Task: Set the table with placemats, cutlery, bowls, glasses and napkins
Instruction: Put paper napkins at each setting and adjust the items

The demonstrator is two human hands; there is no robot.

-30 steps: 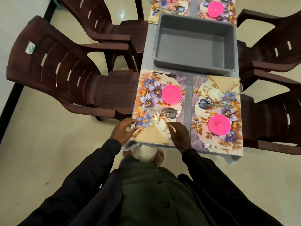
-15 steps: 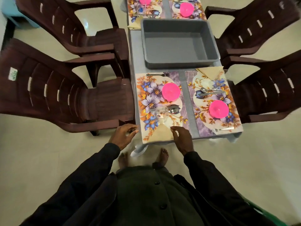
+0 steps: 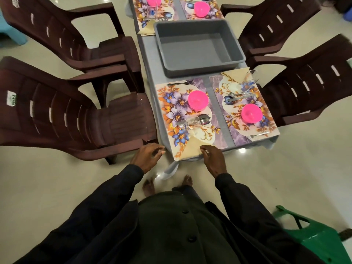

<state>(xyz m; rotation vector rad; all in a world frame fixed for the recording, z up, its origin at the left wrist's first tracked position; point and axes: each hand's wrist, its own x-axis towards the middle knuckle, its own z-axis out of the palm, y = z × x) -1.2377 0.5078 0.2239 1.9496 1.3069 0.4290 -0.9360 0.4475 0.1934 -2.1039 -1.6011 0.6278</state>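
Observation:
Two floral placemats lie side by side at the near end of the grey table [image 3: 215, 111]. The left placemat [image 3: 171, 103] carries a pink bowl [image 3: 198, 101], a clear glass [image 3: 193, 123], a spoon [image 3: 203, 120], a fork [image 3: 178, 83] and a cream napkin [image 3: 192, 148] at its near corner. The right placemat [image 3: 238, 115] holds a pink bowl [image 3: 251, 113], cutlery, a napkin and a glass. My left hand [image 3: 147, 157] hovers off the table's left corner, fingers loosely curled, holding nothing. My right hand [image 3: 213, 159] hangs just at the near edge by the napkin, relaxed.
An empty grey tub [image 3: 198, 46] sits mid-table. Two more set places with pink bowls [image 3: 202, 8] lie beyond it. Brown plastic chairs [image 3: 76, 115] flank both sides of the table, and a green stool [image 3: 314, 239] stands at the lower right.
Both hands have come off the napkin and drawn back from the placemat to the table's near edge. My view has pulled back and up, so more floor and chairs show.

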